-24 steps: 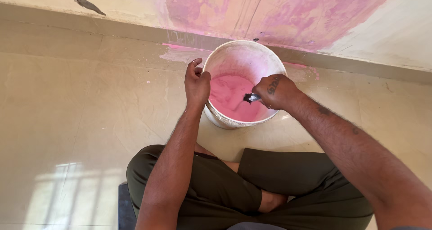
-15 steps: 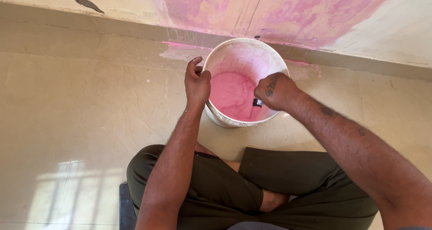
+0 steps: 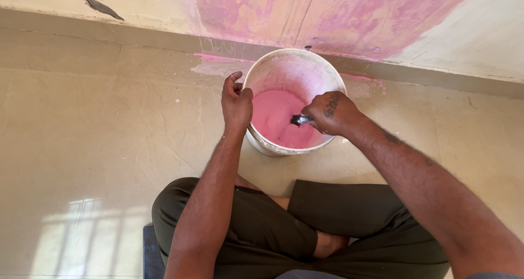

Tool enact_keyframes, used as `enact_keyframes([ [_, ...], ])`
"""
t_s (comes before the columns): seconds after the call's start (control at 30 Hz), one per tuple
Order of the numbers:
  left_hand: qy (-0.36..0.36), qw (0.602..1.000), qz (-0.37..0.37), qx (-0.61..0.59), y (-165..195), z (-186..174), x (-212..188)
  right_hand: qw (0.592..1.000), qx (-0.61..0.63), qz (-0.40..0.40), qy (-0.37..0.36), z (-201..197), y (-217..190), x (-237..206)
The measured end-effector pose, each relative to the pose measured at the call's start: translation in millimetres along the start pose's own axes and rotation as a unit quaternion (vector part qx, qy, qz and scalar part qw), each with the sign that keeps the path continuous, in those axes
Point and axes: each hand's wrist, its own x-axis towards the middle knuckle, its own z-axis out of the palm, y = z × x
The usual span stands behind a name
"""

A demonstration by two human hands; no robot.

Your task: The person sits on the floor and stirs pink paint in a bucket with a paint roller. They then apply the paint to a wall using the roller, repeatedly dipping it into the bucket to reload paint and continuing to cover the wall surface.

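Note:
A white bucket (image 3: 295,66) stands on the tiled floor against the wall, with pink paint (image 3: 275,120) in its bottom. My left hand (image 3: 236,101) grips the bucket's left rim. My right hand (image 3: 333,113) reaches over the right rim, closed on a dark-handled tool (image 3: 299,119) whose end dips into the paint. The tool's working end is hidden in the paint.
The wall (image 3: 327,11) behind the bucket is smeared with pink patches. Pink splashes mark the floor (image 3: 82,148) by the skirting. My crossed legs in dark green trousers (image 3: 262,230) lie close in front of the bucket. A dark mark (image 3: 101,7) sits on the wall at upper left.
My right hand has moved the tool around inside the bucket, from the right side toward the middle. The left hand has kept its hold on the rim.

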Motion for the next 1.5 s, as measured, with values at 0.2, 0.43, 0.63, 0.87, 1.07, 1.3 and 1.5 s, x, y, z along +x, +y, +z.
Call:
enact_keyframes([
  [0.2, 0.004, 1.000, 0.019, 0.010, -1.0, -1.8, 0.5, 0.999, 0.022, -0.001, 0.036, 6.2, -12.9, 24.1],
  [0.43, 0.006, 1.000, 0.027, 0.005, -5.5, -0.5, 2.1, 0.998, 0.020, 0.007, 0.055, 9.6, -25.3, 36.5],
  [0.63, 0.002, 0.999, 0.037, 0.003, -6.5, -0.9, 3.9, 0.998, -0.009, -0.020, 0.061, 8.1, -26.8, 29.0],
  [0.87, -0.001, 1.000, 0.017, -0.003, -5.6, 2.4, 4.0, 0.997, -0.020, -0.046, 0.054, -9.2, -36.6, 21.1],
  [1.07, 0.004, 0.999, 0.039, 0.016, -5.1, 5.7, 4.0, 1.000, 0.015, -0.016, 0.003, -36.3, -40.5, 12.0],
  [1.3, -0.005, 1.000, 0.025, -0.007, -2.9, 7.4, 3.5, 0.993, 0.107, 0.043, 0.002, -53.8, -34.9, 16.0],
  [1.5, -0.004, 1.000, 0.020, -0.012, -3.8, 8.3, 4.2, 0.990, 0.106, 0.090, -0.009, -49.3, -29.1, 21.9],
])
